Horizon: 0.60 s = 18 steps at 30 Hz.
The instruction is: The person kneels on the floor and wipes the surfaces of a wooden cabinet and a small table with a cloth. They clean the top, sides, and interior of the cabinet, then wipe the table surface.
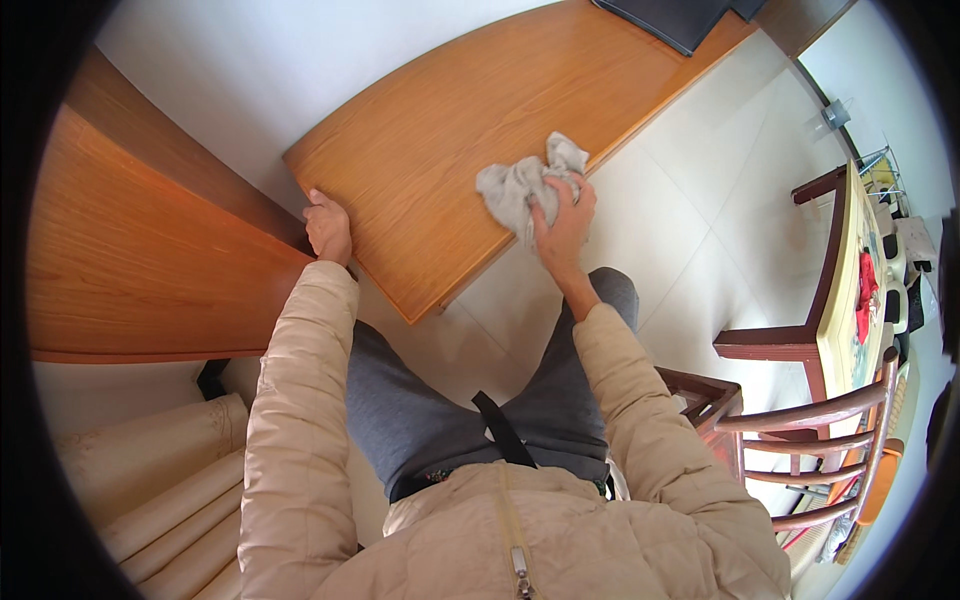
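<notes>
A crumpled grey cloth (521, 191) lies on the front edge of a low wooden cabinet top (442, 127). My right hand (566, 221) grips the cloth from the near side, with its fingers curled into the folds. At the left end of the wooden top, my left hand (328, 229) rests against the edge; its fingers are partly hidden, and no loose object shows in it. Some bare wood lies between the two hands.
A tall wooden furniture panel (165, 262) stands close on the left, above cream rolls (172, 450). A dark flat object (660, 22) sits at the top's far end. To the right are a wooden chair (817, 412) and a table (840, 322) with a red item (866, 296).
</notes>
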Motion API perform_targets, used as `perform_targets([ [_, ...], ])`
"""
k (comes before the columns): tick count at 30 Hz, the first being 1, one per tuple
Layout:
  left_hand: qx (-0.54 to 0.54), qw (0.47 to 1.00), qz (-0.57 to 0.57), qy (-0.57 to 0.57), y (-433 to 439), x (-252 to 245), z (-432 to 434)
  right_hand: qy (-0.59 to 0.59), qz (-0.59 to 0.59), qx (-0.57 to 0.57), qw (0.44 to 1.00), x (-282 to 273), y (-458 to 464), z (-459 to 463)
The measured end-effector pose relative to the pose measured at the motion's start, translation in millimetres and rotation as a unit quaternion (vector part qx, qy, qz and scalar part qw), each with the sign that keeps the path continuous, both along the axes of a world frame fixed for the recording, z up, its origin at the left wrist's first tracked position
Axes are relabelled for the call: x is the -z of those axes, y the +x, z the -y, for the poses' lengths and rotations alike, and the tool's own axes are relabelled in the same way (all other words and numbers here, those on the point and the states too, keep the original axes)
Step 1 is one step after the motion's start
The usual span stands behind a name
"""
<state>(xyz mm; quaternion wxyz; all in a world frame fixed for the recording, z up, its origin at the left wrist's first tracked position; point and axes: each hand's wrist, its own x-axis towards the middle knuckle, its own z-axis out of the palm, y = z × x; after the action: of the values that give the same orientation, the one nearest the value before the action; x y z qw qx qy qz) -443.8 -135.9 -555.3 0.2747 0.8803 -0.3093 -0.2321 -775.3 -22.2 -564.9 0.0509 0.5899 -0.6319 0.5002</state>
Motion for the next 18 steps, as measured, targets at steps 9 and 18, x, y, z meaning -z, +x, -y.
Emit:
perform_targets([
  [9,0.13,0.883,0.336,-0.302,-20.3,-4.6,-14.2,0.044,0.128,-0.117,0.984,2.5,117.6,-95.9],
  [18,0.67,0.651,0.24,-0.265,-126.5,-27.2,-108.5,0.183,0.377,-0.19,0.888,60.5,119.0,-146.3],
])
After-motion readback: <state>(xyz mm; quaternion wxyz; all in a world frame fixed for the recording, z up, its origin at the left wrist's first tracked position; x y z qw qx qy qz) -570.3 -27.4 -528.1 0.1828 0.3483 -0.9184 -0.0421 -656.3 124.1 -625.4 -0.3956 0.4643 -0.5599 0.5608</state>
